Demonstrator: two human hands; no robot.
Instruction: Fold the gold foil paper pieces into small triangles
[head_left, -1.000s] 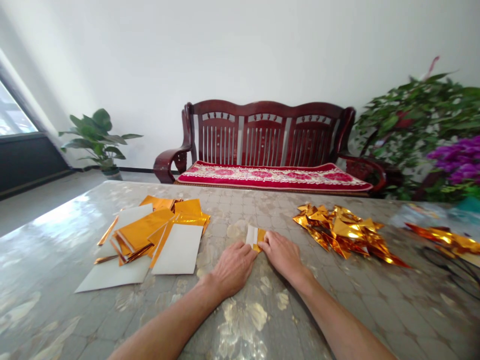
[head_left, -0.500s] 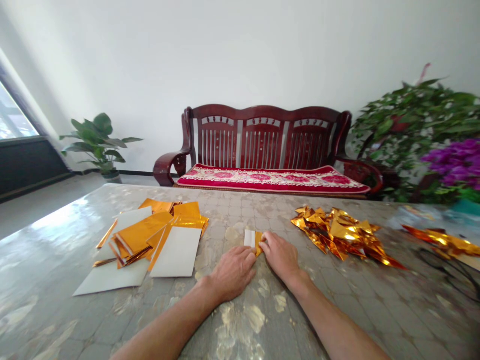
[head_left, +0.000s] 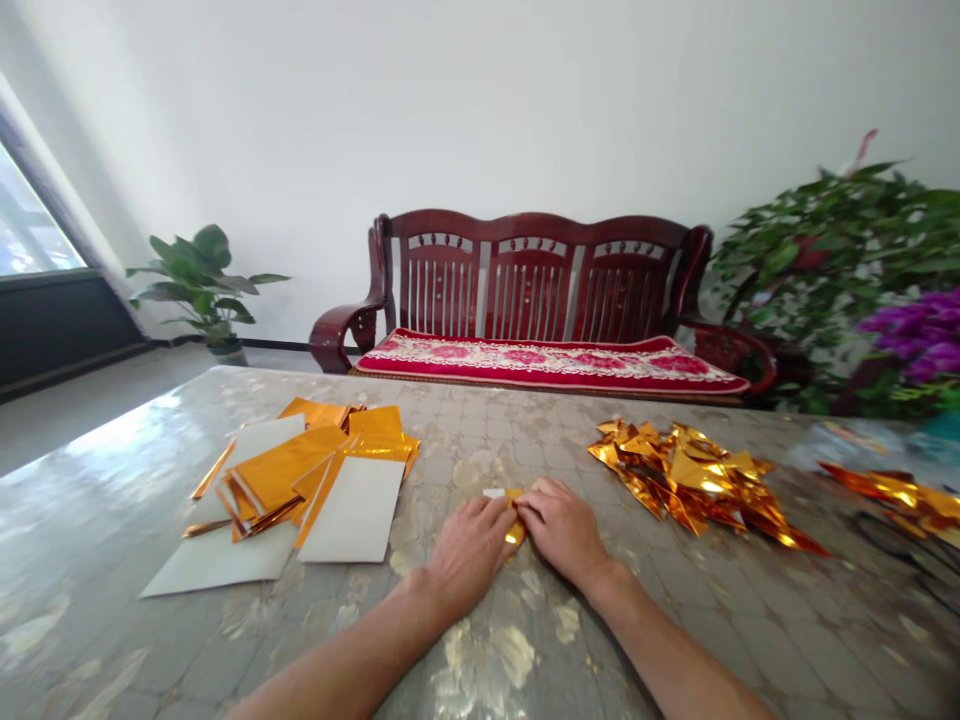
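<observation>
My left hand (head_left: 471, 555) and right hand (head_left: 562, 530) have closed together and now clamp the small gold-foil paper strip (head_left: 514, 520), its white side mostly covered since the last view, just left of the heap of folded gold foil (head_left: 694, 480).

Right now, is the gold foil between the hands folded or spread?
Folded: the gold foil piece forms a small packet between left hand and right hand.

Paper: the small gold paper (head_left: 515, 533) now shows much less white. Only a thin white bit (head_left: 493, 493) peeks out at its top left.
Left hand: the left hand (head_left: 471, 548) has moved up over the paper.
Hands: they are closer together now.
</observation>
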